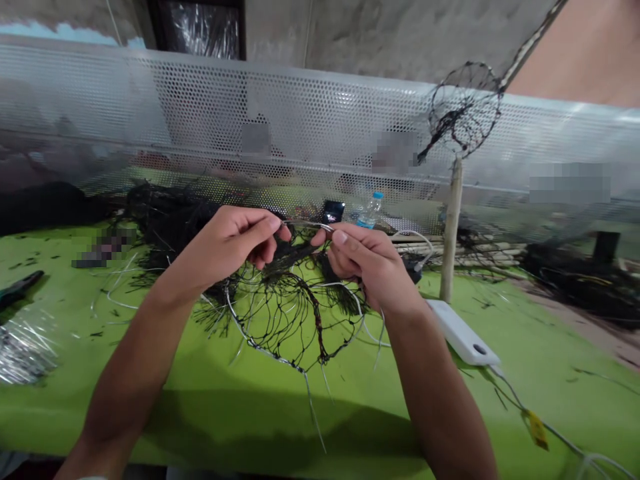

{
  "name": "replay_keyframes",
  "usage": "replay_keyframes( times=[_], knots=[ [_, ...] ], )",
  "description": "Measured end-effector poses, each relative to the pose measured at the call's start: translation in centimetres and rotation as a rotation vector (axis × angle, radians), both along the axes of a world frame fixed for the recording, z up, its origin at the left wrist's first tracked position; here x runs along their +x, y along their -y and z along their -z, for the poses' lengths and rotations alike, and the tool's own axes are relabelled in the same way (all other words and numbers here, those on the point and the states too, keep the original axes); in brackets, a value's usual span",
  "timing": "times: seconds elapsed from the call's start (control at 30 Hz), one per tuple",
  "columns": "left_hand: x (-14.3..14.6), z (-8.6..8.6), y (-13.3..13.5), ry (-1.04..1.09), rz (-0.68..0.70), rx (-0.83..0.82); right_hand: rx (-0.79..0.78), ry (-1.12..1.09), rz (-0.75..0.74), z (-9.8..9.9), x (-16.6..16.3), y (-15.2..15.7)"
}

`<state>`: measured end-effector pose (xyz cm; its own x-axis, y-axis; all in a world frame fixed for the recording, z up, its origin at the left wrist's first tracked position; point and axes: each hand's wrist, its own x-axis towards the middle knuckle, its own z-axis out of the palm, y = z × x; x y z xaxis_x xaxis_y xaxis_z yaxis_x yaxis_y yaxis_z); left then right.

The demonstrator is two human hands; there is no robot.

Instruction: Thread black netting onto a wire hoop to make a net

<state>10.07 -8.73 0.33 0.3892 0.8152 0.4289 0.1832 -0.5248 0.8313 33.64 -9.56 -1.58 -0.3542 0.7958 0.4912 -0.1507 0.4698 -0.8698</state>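
My left hand (250, 233) and my right hand (357, 257) are raised over the middle of the table, each pinching a stretch of thin silvery wire (303, 223) that runs between them. Fingers of both hands are closed, thumb against forefinger. Just below hangs or rests a black knotted net (280, 320), fixed along a curved wire rim; I cannot tell whether the pinched wire belongs to that rim. Loose wire ends (313, 413) stick out from the rim's near side. Behind my hands, dark netting (173, 213) is heaped, partly hidden by my left hand.
A green table (280, 413) carries a bundle of cut wires (25, 350), dark-handled pliers (20, 291), a white power bank (463, 333) with cable, and a water bottle (371, 210). A wooden post (451, 230) stands right, below a round net (465, 110). Perforated metal sheeting (310, 100) closes the back.
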Motion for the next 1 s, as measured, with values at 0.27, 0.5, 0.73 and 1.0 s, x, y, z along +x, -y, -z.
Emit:
replay_keyframes(
  times=[0.27, 0.5, 0.73, 1.0],
  knots=[
    [0.6, 0.5, -0.5, 0.068, 0.095, -0.179, 0.024, 0.086, 0.004, 0.3, 0.6, -0.4],
    [0.7, 0.3, 0.6, 0.029, 0.086, -0.117, -0.014, 0.112, -0.087, -0.1, 1.0, 0.2],
    [0.8, 0.1, 1.0, -0.087, 0.034, -0.002, 0.024, 0.200, -0.017, -0.6, 0.7, 0.7],
    [1.0, 0.4, 0.6, 0.002, 0.067, 0.197, 0.172, 0.195, 0.195, -1.2, 2.1, 1.0]
  ],
)
